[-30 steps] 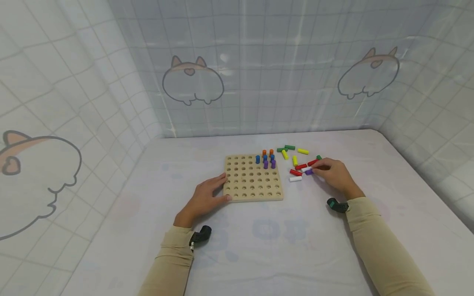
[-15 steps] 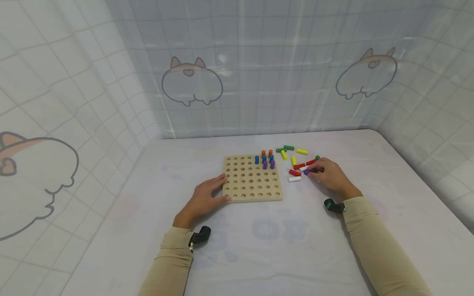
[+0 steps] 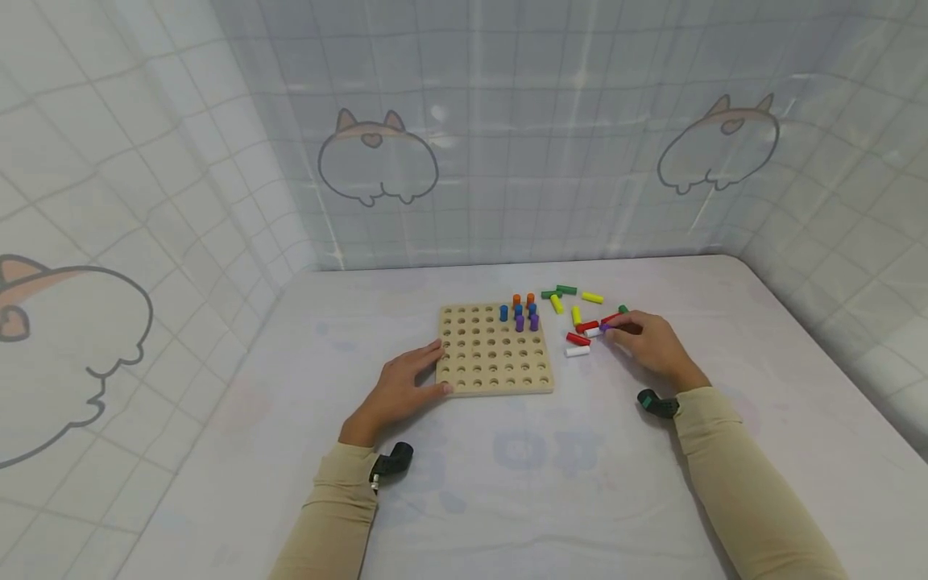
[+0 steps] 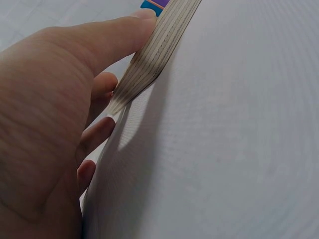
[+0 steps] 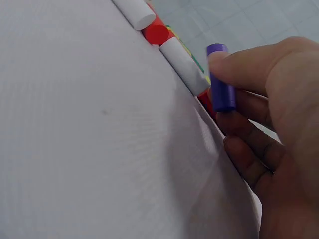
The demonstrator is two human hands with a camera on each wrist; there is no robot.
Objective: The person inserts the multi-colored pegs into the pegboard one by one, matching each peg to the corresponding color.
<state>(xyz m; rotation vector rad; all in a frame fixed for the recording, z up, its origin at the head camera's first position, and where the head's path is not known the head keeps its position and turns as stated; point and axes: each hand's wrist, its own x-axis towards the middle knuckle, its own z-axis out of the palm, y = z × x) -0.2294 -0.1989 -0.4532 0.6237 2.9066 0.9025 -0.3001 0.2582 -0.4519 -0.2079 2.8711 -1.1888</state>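
A square wooden pegboard (image 3: 478,354) with rows of round holes lies mid-table. At its far right stand two orange pegs (image 3: 524,300), several blue pegs (image 3: 503,312) and two purple pegs (image 3: 527,323). My left hand (image 3: 401,392) rests at the board's left edge, fingers spread, the thumb (image 4: 119,37) reaching onto the near left corner. To the right, my right hand (image 3: 650,345) pinches another purple peg (image 5: 223,79) between thumb and fingers, just over the loose pegs. In the right wrist view this peg is tilted near upright, beside a white peg (image 5: 184,64).
Loose pegs lie right of the board: red (image 3: 577,339), white (image 3: 577,351), yellow (image 3: 576,316) and green (image 3: 566,289). A white cloth (image 3: 507,499) covers the table. Tiled-pattern sheeting (image 3: 507,161) rises behind and on both sides.
The purple peg, earlier lying by the white and red ones under my right fingers, is now pinched and raised slightly. My left hand and the board stay in place.
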